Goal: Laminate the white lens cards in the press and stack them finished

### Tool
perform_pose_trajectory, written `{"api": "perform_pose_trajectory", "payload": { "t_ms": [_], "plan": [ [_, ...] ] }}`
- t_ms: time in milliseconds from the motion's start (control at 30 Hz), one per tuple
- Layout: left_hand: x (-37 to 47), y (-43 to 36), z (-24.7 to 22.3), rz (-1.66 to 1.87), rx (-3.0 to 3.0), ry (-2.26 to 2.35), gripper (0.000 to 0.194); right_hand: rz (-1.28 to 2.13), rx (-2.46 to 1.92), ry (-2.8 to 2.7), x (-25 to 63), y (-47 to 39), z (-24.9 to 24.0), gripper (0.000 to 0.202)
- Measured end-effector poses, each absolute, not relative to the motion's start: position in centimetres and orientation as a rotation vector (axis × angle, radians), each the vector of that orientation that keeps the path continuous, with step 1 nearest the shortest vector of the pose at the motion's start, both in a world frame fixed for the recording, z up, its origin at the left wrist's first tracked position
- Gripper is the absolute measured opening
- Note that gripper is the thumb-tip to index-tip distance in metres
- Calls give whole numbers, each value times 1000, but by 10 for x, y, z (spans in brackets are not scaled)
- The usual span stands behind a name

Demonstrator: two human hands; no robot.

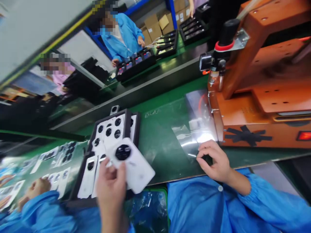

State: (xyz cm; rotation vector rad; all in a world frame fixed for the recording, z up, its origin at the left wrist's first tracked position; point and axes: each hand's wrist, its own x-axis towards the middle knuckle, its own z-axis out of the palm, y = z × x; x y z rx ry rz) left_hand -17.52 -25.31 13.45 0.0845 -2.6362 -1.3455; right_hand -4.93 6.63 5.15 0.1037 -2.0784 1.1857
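My left hand (pixel 112 181) grips a white phone back cover (pixel 139 171) with a round black camera area, thumb on its face. The cover is tilted above the front of a dark tray (pixel 127 124) holding several similar white covers. Over the green bench's front edge, my right hand (pixel 215 161) has its thumb and index fingertips pressed together in a ring. Whatever may be between those fingertips is too small to make out. Just left of them lies a clear shiny film (pixel 186 140) on the bench (pixel 161 129).
An orange machine (pixel 245 136) with a black regulator (pixel 220 61) stands at the right. A co-worker's hand (pixel 39 187) and blue sleeve are at the lower left, near sheets of parts (pixel 65 155). Across the bench a person in blue (pixel 126 32) handles a black tray (pixel 138 66).
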Motion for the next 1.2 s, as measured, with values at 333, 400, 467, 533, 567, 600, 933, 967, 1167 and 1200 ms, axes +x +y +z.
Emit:
{"api": "perform_pose_trajectory", "payload": {
  "t_ms": [333, 400, 467, 533, 567, 600, 933, 967, 1167, 1200],
  "plan": [
    [-130, -136, 27, -1069, -358, -2865, 76, 1608, -383, -2204, -111, 67, 70, 12],
    [-128, -150, 26, -804, -631, -2714, 62, 1575, -411, -2238, -124, 69, 66, 12],
    [-122, -160, 27, -683, -986, -2615, 59, 1535, -426, -2292, -133, 68, 63, 13],
    [-113, -162, 27, -589, -1220, -2597, 62, 1504, -430, -2356, -139, 64, 61, 14],
    [-109, -161, 26, -560, -1246, -2603, 62, 1484, -434, -2388, -140, 61, 60, 14],
    [-105, -159, 24, -550, -1227, -2607, 62, 1458, -437, -2422, -142, 57, 60, 13],
    [-104, -152, 13, -552, -1144, -2591, 71, 1285, -365, -2655, -142, 28, 57, 12],
    [-104, -152, 13, -556, -1144, -2591, 71, 1273, -359, -2662, -141, 28, 55, 13],
    [-104, -151, 13, -563, -1134, -2577, 69, 1141, -336, -2656, -140, 29, 47, 14],
    [-104, -151, 14, -566, -1133, -2574, 69, 1131, -335, -2657, -140, 30, 46, 14]
  ]
}}
